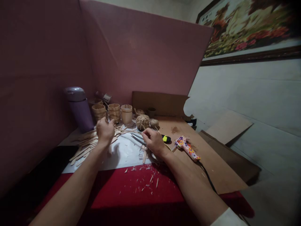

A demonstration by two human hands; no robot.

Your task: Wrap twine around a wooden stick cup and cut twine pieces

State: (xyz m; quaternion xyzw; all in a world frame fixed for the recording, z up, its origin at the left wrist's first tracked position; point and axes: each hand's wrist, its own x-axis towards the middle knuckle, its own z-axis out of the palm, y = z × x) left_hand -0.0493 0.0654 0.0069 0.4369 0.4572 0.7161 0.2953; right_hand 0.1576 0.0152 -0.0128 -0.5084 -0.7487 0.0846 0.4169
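We work with both hands over the white sheet (pixel 124 153).
Wood chips (pixel 150 179) lie short of our fingers. Our right hand (pixel 154 142) curls closed on scissors (pixel 137 138), blades jutting left of the fingertips (glue gun (pixel 187 147) lies to the right). Our left hand (pixel 105 130) bunches over loose sticks (pixel 84 147); whether it pinches one, we cannot tell. Beyond the fingers: twine ball (pixel 142 121), stick cups (pixel 114 112).

Pink board (pixel 145 56) stands folded as a backdrop behind and to the left of a red-clothed table (pixel 131 194). To the right, a pale wall (pixel 258 91) bears a dark-framed floral picture (pixel 246 28), and brown cardboard sheets (pixel 228 125) rest against its lower part. Lighting is dim, with the picture's edges and corners in shadow.
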